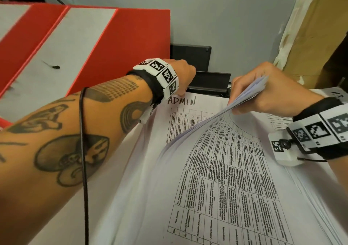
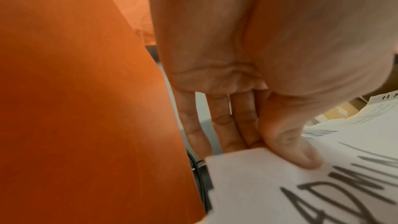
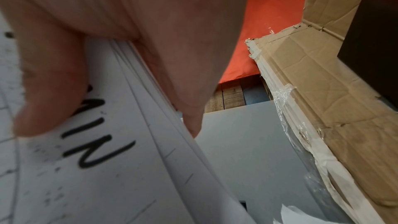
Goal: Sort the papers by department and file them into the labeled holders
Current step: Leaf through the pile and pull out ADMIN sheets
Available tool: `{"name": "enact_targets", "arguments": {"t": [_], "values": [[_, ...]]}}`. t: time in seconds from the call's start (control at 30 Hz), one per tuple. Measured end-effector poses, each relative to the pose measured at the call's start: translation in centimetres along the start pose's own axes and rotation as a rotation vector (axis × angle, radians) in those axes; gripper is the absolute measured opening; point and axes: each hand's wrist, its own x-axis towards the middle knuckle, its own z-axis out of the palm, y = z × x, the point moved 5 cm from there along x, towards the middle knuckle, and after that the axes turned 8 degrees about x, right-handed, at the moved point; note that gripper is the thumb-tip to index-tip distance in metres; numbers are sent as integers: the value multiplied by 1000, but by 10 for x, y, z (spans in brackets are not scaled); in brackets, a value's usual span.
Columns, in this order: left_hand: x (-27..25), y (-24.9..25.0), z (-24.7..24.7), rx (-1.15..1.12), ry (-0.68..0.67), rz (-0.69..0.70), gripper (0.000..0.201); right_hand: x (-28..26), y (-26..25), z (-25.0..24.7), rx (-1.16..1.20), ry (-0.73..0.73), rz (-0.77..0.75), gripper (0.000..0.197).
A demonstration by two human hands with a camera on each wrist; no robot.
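Left hand [image 1: 185, 75] pinched the far left corner of the ADMIN sheet [image 1: 180, 101], thumb [image 2: 301, 151] on top by the handwritten word and fingers [image 2: 226, 125] underneath. Right hand [image 1: 271, 92] gripped a lifted bundle of papers [image 1: 244, 98] at their far corner, thumb over, fingers under, bending them up off the paper stack [image 1: 226, 188]. Stack lay on the counter, printed tables facing up. Black holder [image 1: 209, 82] stood just beyond the stack. Red-and-grey boxes [image 1: 113, 47] sat left, cardboard box [image 3: 323, 91] right.
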Motion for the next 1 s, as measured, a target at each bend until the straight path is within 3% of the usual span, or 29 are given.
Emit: {"name": "enact_targets", "arguments": {"t": [0.1, 0.2, 0.3, 0.4, 0.5, 0.57, 0.63, 0.73, 0.8, 0.9, 1.0], "values": [[-11, -1, -23, 59, 67, -33, 40, -1, -1, 0, 33, -1, -9, 25], [-21, 3, -50, -41, 73, 63, 23, -1, -3, 3, 51, 4, -10, 26], [-34, 15, -73, -276, 24, 268, 16, 1, -2, 5, 38, 21, -29, 25], [-48, 25, -91, -551, 28, 352, 34, 1, 3, -3, -16, 114, -13, 37], [-56, 31, -92, -974, -57, 301, 59, 0, 5, -14, -16, 232, -31, 40], [-64, 26, -83, -1095, -111, 220, 70, 0, 4, -18, 40, 266, -49, 52], [-74, 21, -76, -1023, -165, 209, 77, 1, 2, -19, 66, 304, -57, 63], [-92, 18, -66, -702, -162, 253, 66, -1, -8, -24, 58, 451, -114, 67], [-95, 10, -62, -558, -39, 148, 53, -1, -17, -29, 19, 542, -150, 63], [-98, -8, -73, -480, 283, 3, 39, -3, -43, -40, -64, 681, -261, 54], [-111, -40, -91, -670, 579, -92, 40, -12, -52, -66, -65, 923, -243, 67]]}}
